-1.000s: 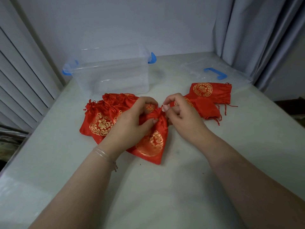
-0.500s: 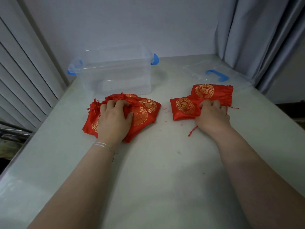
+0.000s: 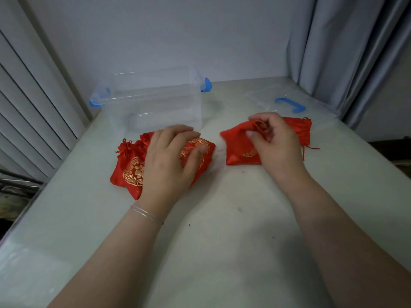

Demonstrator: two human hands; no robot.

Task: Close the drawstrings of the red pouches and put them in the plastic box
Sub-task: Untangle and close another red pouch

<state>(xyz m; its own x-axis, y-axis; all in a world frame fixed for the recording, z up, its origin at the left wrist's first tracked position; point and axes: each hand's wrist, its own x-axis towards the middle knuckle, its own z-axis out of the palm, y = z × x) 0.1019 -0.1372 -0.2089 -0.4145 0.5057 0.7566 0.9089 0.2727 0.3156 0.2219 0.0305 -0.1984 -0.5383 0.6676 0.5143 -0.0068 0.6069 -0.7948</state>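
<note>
Plastic box (image 3: 153, 103) at 11 o'clock, nothing inside yet. Left hand (image 3: 171, 161) flat, fingers loose, on left pouch pile (image 3: 131, 167). Right hand (image 3: 273, 141) pinches open pouch (image 3: 235, 143) at 1 o'clock. Strings there not pulled yet. All pouches on surface (image 3: 222, 218).

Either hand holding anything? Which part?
Right hand pinches a red pouch by its bunched top edge. Left hand holds nothing, fingers spread over the pouch pile.

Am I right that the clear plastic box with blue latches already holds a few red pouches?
No. In the head view the plastic box holds no pouches; the red pouches all lie on the table before it.
</note>
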